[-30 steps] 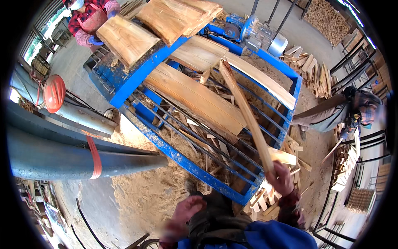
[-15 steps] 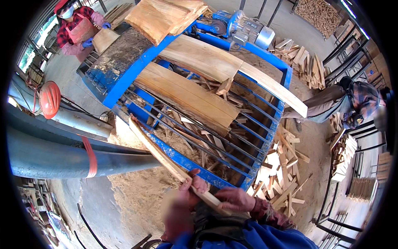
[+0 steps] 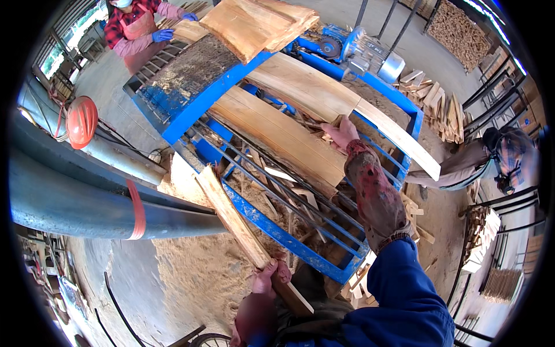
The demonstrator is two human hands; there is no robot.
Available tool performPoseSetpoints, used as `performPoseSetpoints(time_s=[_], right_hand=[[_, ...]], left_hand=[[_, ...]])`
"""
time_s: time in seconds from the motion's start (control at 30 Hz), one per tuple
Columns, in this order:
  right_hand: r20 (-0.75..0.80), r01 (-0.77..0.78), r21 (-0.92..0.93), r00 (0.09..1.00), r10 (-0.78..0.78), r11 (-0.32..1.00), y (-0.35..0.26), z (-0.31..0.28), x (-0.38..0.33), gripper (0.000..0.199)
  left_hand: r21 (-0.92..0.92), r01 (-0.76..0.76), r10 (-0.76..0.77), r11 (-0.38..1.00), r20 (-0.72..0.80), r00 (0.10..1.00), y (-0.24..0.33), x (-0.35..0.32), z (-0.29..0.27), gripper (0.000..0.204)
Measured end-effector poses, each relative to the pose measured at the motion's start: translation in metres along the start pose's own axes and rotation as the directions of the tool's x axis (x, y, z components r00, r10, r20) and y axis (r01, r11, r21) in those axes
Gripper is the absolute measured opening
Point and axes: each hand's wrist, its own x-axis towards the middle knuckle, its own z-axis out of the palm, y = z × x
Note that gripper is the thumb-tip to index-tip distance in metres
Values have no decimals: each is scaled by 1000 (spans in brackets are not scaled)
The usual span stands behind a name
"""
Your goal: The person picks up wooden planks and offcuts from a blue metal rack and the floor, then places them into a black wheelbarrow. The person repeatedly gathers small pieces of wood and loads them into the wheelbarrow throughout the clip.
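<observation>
Offcut sorting at a blue slatted rack (image 3: 272, 228); a long wood strip (image 3: 245, 234) is held in the closed left hand (image 3: 267, 276), angled over the rack's near edge; the right hand (image 3: 342, 132), fingers spread, is laid on planks (image 3: 289, 136); next, a firm grip there seems needed.

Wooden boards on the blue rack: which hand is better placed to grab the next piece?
Probably the right hand: it is stretched out over the blue rack, at the wood scraps beside the wide board. The left hand is busy gripping a long wooden slat near the body.
</observation>
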Motion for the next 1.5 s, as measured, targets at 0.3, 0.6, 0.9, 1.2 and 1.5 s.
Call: performPoseSetpoints(time_s=[0.3, 0.6, 0.9, 1.2, 1.5], right_hand=[[235, 514, -432, 857, -458, 741, 65, -74, 12, 31], [-197, 485, -71, 850, -489, 872, 39, -191, -157, 28], [-641, 569, 174, 685, -346, 804, 64, -303, -298, 45], [-114, 52, 849, 990, 87, 525, 61, -56, -339, 36], [385, -220, 542, 923, -7, 811, 87, -23, -393, 32]], left_hand=[[-75, -5, 3, 997, -35, 999, 12, 3, -23, 39], [-32, 98, -100, 995, -75, 992, 16, 32, 1, 29], [-1, 186, -186, 982, -11, 982, -17, 49, 16, 34], [-43, 2, -3, 999, -18, 1000, -50, 44, 16, 42], [-196, 23, -18, 980, 29, 999, -56, 32, -8, 58]])
